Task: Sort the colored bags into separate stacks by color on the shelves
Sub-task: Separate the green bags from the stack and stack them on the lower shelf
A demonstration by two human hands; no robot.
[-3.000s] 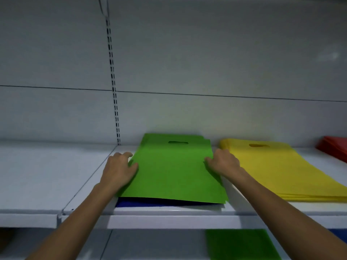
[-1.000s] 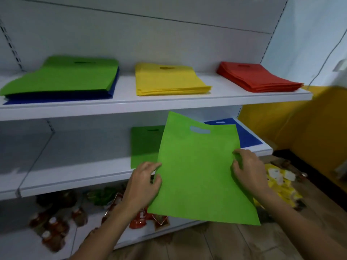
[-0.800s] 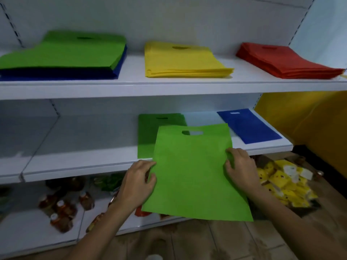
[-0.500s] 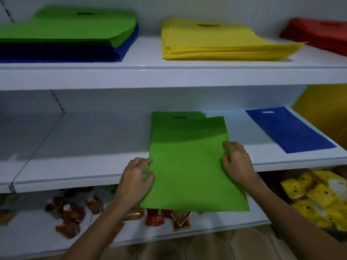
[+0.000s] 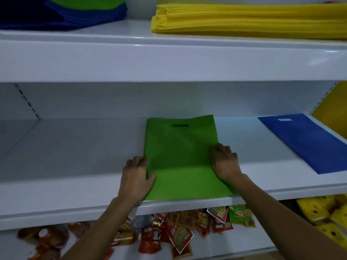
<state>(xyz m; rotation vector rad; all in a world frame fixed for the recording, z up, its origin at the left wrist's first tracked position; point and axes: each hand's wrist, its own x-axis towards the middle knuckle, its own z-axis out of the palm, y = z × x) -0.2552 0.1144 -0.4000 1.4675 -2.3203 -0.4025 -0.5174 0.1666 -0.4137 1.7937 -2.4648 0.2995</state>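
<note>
Head view faces forward and down, close to the shelf.

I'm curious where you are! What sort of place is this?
Probably a small shop: long white shelves, bags sorted by colour, like the yellow stack and the green bag, and snack packets heaped underneath.
</note>
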